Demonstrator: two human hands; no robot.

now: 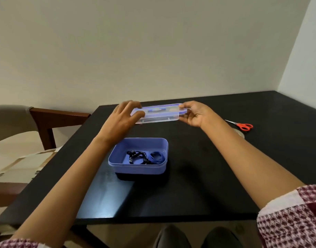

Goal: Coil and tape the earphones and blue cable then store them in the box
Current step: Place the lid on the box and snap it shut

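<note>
Fingers (134, 105) of left hand (121, 120) and right hand (196, 115) grip the lid's (160, 114) ends.

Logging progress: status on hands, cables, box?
Left hand and right hand hold the lid beyond the box. Earphones and blue cable inside, box open. Nothing in the way.

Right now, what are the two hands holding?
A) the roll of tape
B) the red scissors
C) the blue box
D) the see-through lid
D: the left hand and the right hand each grip one end of the lid, while the scissors lie off to the right and the box sits untouched nearer the person.
</note>
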